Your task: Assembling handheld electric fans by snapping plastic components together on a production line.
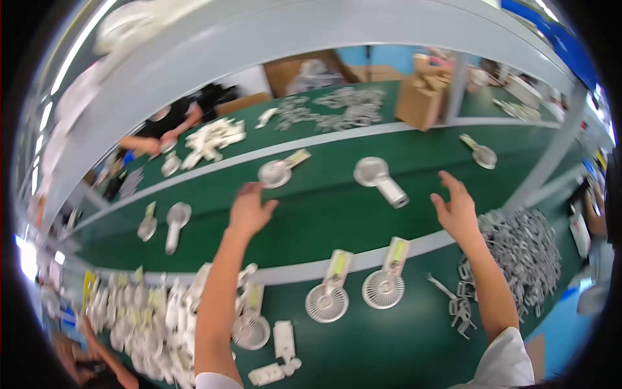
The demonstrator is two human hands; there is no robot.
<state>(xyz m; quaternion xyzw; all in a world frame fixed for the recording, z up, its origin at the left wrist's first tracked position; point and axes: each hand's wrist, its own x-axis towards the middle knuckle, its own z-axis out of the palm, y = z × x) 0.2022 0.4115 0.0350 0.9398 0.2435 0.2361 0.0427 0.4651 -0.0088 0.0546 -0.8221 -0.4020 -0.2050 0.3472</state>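
Both arms reach over the green conveyor belt (311, 220). My left hand (251, 212) is empty, thumb apart from the fingers, just below a white handheld fan part (275, 174) with a yellow-green patch on its handle; whether the fingertips touch it I cannot tell. My right hand (457, 209) is also empty with its fingers spread, to the right of a white fan housing (382, 181) lying on the belt. Closer to me, on the green bench top, two white fans with round grilles, a left one (326, 303) and a right one (383, 288), lie side by side against the belt's rail.
Many white fan parts (149, 318) crowd the bench at left, and a heap of grey brackets (521, 253) lies at right. More fan parts ride the belt. Across it a co-worker's hands (162, 141) handle parts near a cardboard box (420, 102). A metal post (547, 149) stands right.
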